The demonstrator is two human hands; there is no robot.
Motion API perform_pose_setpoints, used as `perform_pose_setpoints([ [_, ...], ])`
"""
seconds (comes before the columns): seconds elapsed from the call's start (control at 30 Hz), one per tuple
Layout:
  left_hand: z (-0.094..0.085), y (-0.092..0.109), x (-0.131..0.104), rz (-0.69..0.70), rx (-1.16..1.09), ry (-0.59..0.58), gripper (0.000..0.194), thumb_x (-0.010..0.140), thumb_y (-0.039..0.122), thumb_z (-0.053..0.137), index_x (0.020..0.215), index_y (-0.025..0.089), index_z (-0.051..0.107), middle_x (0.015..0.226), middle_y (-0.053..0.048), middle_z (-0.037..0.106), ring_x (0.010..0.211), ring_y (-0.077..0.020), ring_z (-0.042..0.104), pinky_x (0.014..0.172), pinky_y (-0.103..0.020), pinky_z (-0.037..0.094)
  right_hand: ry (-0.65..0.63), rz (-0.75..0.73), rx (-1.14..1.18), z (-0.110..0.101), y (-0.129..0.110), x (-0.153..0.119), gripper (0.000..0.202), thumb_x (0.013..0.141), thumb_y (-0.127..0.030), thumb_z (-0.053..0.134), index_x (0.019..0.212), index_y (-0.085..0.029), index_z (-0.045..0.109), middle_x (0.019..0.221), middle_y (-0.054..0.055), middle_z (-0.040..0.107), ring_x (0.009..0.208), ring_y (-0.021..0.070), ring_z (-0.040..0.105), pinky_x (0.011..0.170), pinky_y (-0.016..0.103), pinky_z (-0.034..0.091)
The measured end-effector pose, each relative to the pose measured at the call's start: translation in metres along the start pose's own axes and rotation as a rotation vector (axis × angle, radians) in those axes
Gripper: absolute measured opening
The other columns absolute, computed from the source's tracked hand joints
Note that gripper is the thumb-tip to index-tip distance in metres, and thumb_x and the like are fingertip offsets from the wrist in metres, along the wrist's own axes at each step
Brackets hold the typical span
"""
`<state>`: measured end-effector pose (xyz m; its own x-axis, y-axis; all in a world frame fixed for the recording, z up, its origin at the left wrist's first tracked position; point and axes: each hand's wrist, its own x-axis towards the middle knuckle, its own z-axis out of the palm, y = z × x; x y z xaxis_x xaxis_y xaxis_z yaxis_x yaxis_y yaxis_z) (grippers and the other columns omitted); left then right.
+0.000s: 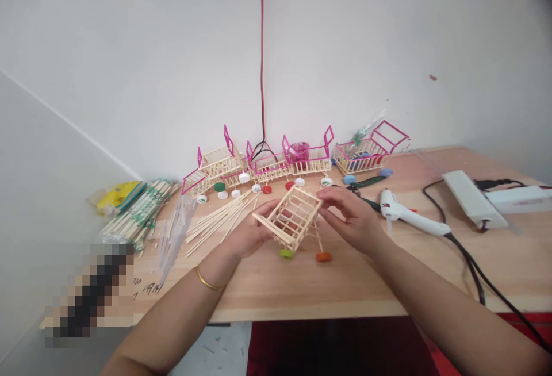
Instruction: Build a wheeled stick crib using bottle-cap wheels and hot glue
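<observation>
A small cart [295, 215] built from thin wooden sticks is tilted in front of me, above the table. Its visible wheels are bottle caps, one lime green [286, 253] and one orange [324, 257]. My left hand [252, 233] grips the cart from the left, with some fingers hidden behind its bars. On the other side, my right hand [350, 215] has its thumb and fingers closed at the cart's upper right corner. Loose sticks [219, 219] lie beyond my left hand, and a white glue gun [407, 213] rests to the right of my right hand.
Several finished-looking carts with pink trim [310, 163] line the wall, near a pink cup [299, 152]. Bagged sticks [140, 209], a yellow packet [121, 196] and clear glue sticks [176, 238] lie left. A white power strip [473, 199] and black cables [470, 264] occupy the right.
</observation>
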<state>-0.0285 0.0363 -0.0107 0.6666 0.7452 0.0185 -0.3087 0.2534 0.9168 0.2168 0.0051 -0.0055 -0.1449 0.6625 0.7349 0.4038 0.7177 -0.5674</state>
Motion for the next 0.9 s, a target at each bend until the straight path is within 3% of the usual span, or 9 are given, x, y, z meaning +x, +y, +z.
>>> perform_pose_setpoints([
  [0.13,0.007,0.003,0.0,0.059,0.022,-0.048,0.073,0.063,0.018,0.082,0.129,0.028,0.049,0.111,-0.007,0.061,0.097,-0.0249,0.064,0.085,-0.041,0.053,0.016,0.101,0.051,0.002,0.004,-0.002,0.035,0.086,-0.021,0.06,0.12,-0.026,0.051,0.111,0.009,0.057,0.092,0.0201,0.06,0.08,0.038,0.053],
  [0.33,0.006,-0.001,0.004,0.221,-0.014,0.072,0.09,0.058,0.022,0.085,0.135,0.034,0.039,0.116,-0.007,0.057,0.096,-0.0236,0.062,0.083,-0.04,0.053,0.044,0.09,-0.048,0.0,-0.001,-0.002,0.044,0.082,-0.025,0.066,0.122,-0.026,0.048,0.101,0.007,0.055,0.084,0.02,0.056,0.079,0.04,0.051],
  [0.43,0.004,-0.004,0.005,0.275,0.034,0.109,0.097,0.056,0.021,0.086,0.137,0.037,0.036,0.126,-0.007,0.051,0.101,-0.0238,0.06,0.085,-0.04,0.053,-0.065,0.104,0.03,0.002,-0.004,-0.004,0.05,0.08,-0.026,0.068,0.125,-0.026,0.046,0.1,0.006,0.056,0.084,0.0196,0.057,0.073,0.036,0.051],
  [0.57,0.008,-0.003,0.001,0.27,0.166,0.073,0.103,0.056,0.021,0.086,0.139,0.04,0.03,0.13,-0.007,0.046,0.109,-0.0275,0.058,0.09,-0.043,0.052,-0.231,0.102,0.126,0.009,-0.007,-0.008,0.059,0.077,-0.026,0.072,0.127,-0.027,0.043,0.104,0.006,0.057,0.081,0.0176,0.059,0.07,0.033,0.051],
  [0.7,0.013,-0.003,-0.003,0.236,0.261,0.042,0.112,0.054,0.024,0.088,0.143,0.04,0.021,0.136,-0.009,0.042,0.122,-0.0328,0.05,0.094,-0.046,0.05,-0.23,0.112,0.161,0.011,-0.011,-0.009,0.058,0.078,-0.023,0.067,0.13,-0.027,0.041,0.11,0.008,0.057,0.083,0.0178,0.061,0.071,0.033,0.052],
  [0.9,0.011,-0.004,-0.002,0.308,0.373,0.002,0.115,0.055,0.033,0.088,0.145,0.036,0.017,0.148,-0.011,0.028,0.133,-0.034,0.039,0.108,-0.05,0.038,-0.223,0.119,0.206,0.008,-0.015,-0.007,0.067,0.079,-0.018,0.062,0.139,-0.025,0.033,0.117,0.011,0.06,0.097,0.0226,0.062,0.081,0.037,0.053],
])
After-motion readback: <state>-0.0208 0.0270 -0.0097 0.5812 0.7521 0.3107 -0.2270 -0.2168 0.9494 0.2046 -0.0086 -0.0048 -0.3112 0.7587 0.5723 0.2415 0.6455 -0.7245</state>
